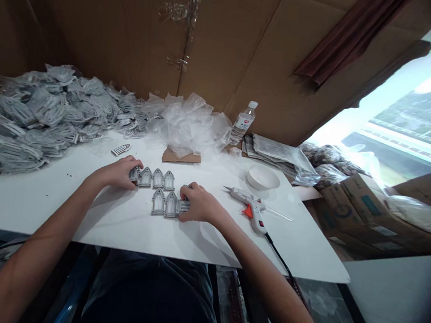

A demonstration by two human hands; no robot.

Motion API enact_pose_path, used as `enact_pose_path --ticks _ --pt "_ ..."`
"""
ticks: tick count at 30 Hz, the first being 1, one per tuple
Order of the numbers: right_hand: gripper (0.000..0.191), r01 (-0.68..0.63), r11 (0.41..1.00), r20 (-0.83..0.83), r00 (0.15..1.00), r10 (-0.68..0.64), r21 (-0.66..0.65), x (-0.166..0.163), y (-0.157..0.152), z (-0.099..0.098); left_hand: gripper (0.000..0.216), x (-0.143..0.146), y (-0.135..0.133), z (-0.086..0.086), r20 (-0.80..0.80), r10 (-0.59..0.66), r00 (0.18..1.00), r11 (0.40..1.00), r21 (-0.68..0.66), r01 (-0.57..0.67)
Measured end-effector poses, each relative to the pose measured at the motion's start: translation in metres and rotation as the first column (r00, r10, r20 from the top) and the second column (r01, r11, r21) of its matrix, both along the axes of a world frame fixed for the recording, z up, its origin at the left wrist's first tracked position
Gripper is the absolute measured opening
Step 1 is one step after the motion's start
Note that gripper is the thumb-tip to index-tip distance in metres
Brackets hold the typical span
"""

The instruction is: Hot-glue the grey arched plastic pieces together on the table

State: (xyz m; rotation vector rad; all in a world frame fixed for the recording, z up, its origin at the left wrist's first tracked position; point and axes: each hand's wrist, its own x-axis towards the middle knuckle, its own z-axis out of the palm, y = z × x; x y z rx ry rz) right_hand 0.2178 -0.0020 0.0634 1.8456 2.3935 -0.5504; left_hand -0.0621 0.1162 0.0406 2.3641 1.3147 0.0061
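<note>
- the grey arched frames (157,189) lie on the white table in two short rows, four above and at least three below, each arch pointing away from the person and set close beside its neighbour.
- the left hand (115,171) is curved narrowly over the left end of the upper row, fingers (134,174) resting on the end frame and seeming to hold it.
- the right hand (200,203) is cupped around the right end of the lower row, covering part of a frame; how firm its hold is i cannot tell.
- working from both ends like this keeps the arches square and their edges even, with the wrists low and clear of the rows.
- a hot glue gun (247,206) with an orange trigger lies just right of the right hand, its black cord (278,258) trailing off the table edge, a pale glue stick (278,214) beside it.
- a white bowl (261,176) sits beyond the gun.
- one loose frame (121,149) lies further up, near a heap of grey bagged pieces (36,117).
- crumpled clear plastic (188,124) and a water bottle (244,123) stand at the back.
</note>
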Motion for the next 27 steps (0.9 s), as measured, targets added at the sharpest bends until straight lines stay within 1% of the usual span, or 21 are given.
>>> enact_pose_path --ticks 6,10,13,15,17,20,22,23,25,27 --pt "0.041 0.041 0.999 0.036 0.998 -0.042 0.014 0.001 0.004 -0.004 0.058 0.000 0.006 -0.004 -0.010 -0.013 1.000 1.000 0.011 0.013" --pt "0.050 0.053 0.998 0.016 0.998 -0.053 0.032 0.005 0.007 -0.006 0.057 0.001 0.006 -0.004 -0.014 -0.003 1.000 0.999 0.035 0.004" --pt "0.048 0.050 0.998 -0.061 0.997 -0.047 0.040 0.009 0.008 -0.006 0.057 0.000 0.004 -0.003 -0.015 -0.006 1.000 0.999 0.049 0.006" --pt "0.044 0.059 0.998 -0.153 0.987 -0.053 0.037 0.013 0.007 -0.005 0.058 -0.001 0.003 -0.003 -0.014 -0.008 1.000 0.998 0.058 0.009" --pt "0.040 0.079 0.997 -0.273 0.959 -0.076 -0.001 0.017 0.005 -0.003 0.060 -0.002 0.003 -0.003 -0.014 -0.008 1.000 0.998 0.068 0.008" --pt "0.032 0.069 0.985 -0.480 0.867 -0.138 -0.157 0.027 0.000 0.003 0.063 -0.004 0.005 -0.005 -0.020 0.001 1.000 0.997 0.074 0.000" --pt "0.030 0.038 0.966 -0.615 0.765 -0.192 -0.254 0.038 -0.005 0.010 0.063 -0.004 0.006 -0.005 -0.027 0.013 1.000 0.997 0.079 -0.011" --pt "0.030 0.031 0.960 -0.675 0.705 -0.219 -0.278 0.045 -0.009 0.016 0.062 -0.004 0.006 -0.005 -0.030 0.020 0.999 0.996 0.082 -0.017" --pt "0.035 0.058 0.959 -0.776 0.575 -0.260 -0.279 0.066 -0.024 0.031 0.061 -0.004 0.004 -0.004 -0.038 0.028 0.999 0.996 0.083 -0.025" --pt "0.039 0.119 0.961 -0.849 0.450 -0.276 -0.250 0.096 -0.055 0.049 0.058 -0.005 0.002 -0.002 -0.054 0.034 0.998 0.997 0.074 -0.030"
